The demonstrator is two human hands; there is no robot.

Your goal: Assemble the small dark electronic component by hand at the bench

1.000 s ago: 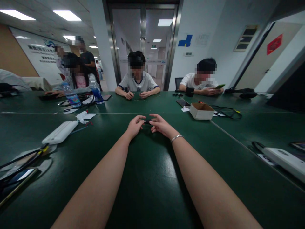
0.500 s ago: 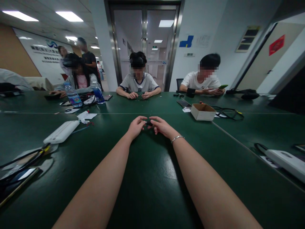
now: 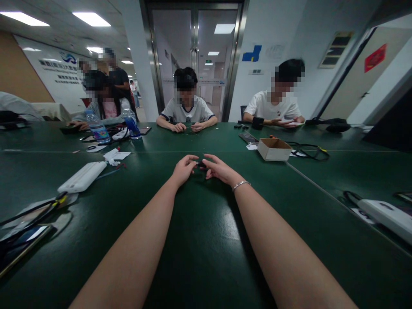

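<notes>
Both my forearms stretch out over the dark green table. My left hand and my right hand meet at the table's middle, fingers curled in a pinch on a small black object held between them. It is too small to name. A thin silver bracelet circles my right wrist.
A white power strip with cables lies at left, another white device at right. A small cardboard box and black cables sit right of centre. Water bottles stand far left. Several people sit across the table.
My hands stay together on the small black object with only slight finger movement. The person at the far right has sat up and lowered the green phone.
</notes>
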